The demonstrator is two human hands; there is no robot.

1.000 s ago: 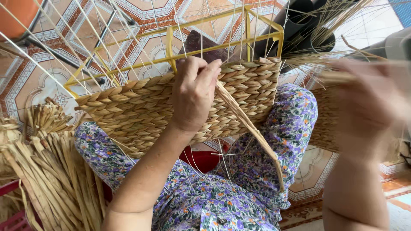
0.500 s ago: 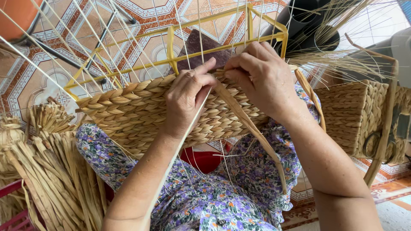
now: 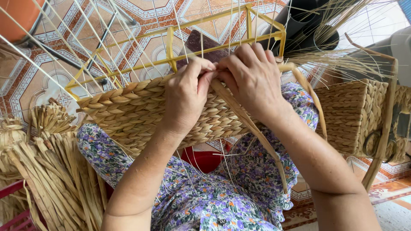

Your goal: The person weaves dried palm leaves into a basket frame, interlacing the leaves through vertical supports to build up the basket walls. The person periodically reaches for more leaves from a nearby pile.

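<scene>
Head view shows left hand and right hand pinching a straw strand at mid-frame atop the half-woven basket, yellow frame above unwoven.

Brightness: bright, even daylight.
Source: strongest toward 2 o'clock, perhaps from an opening there.
Glare: floor at 2 o'clock washed almost white.
Shadows: soft, under the forearms and below the woven panel.
Focus: sharp on both hands at centre.
Blur: slight at 9 o'clock.
Distortion: wide-angle stretching at the edges.
</scene>
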